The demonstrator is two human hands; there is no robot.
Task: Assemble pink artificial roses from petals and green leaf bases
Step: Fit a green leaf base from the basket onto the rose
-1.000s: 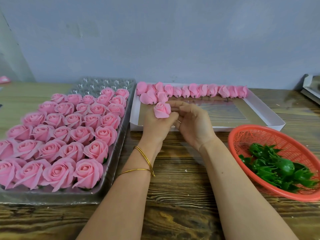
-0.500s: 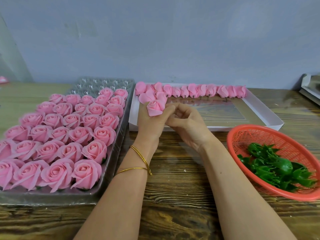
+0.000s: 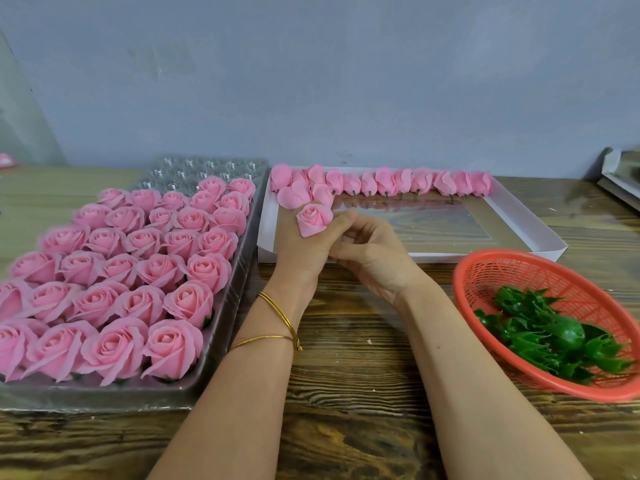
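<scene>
My left hand (image 3: 301,247) grips a pink rose head (image 3: 313,219) at the near left corner of the white box lid (image 3: 540,237). My right hand (image 3: 372,256) lies right beside it with curled fingers touching the left hand under the rose; what it holds is hidden. A row of pink petal buds (image 3: 398,181) lines the lid's far edge. Green leaf bases (image 3: 554,336) lie in the red basket (image 3: 485,271) at the right. Several finished roses (image 3: 138,268) fill the clear plastic tray (image 3: 221,327) at the left.
The wooden table (image 3: 353,393) carries everything. A grey wall stands behind. Another box's corner (image 3: 620,174) shows at the far right edge. Empty tray cups (image 3: 207,168) sit at the tray's far end.
Both hands have stayed together near the lid's corner; the rose in the left hand has turned so its spiral face shows more toward me.
</scene>
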